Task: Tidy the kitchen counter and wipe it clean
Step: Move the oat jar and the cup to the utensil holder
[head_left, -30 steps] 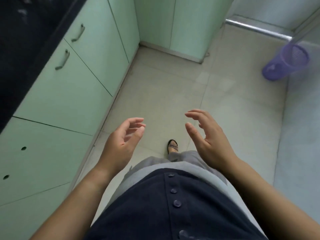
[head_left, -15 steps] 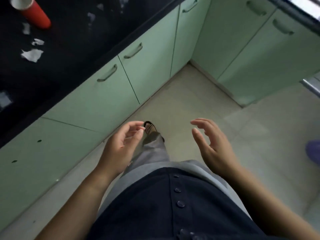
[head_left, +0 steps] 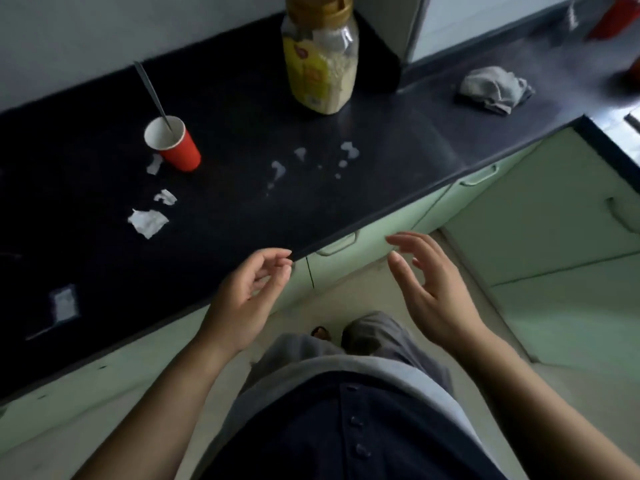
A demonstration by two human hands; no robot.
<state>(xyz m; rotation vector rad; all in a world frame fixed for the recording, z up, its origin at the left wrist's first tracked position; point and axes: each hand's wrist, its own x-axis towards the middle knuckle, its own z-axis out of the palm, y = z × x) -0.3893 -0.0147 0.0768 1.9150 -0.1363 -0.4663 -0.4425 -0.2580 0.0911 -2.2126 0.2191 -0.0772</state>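
I'm hovering my left hand (head_left: pixel 242 299) and right hand (head_left: pixel 440 292) empty, fingers loosely apart, short of the red cup (head_left: pixel 181 152), reckoning the paper scraps (head_left: pixel 148 221) beside it on the counter (head_left: pixel 242 109) want gathering before wiping.

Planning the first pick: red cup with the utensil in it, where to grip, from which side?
Take the red cup mid-wall, probably from the right: it stands upright, the utensil leans out far-left, and a paper scrap lies beside its left base.

counts — red cup (head_left: pixel 180 147): 1 | utensil (head_left: pixel 150 88): 1 | jar (head_left: pixel 320 60): 1 | grey cloth (head_left: pixel 493 90): 1 | paper scraps (head_left: pixel 148 221): 3
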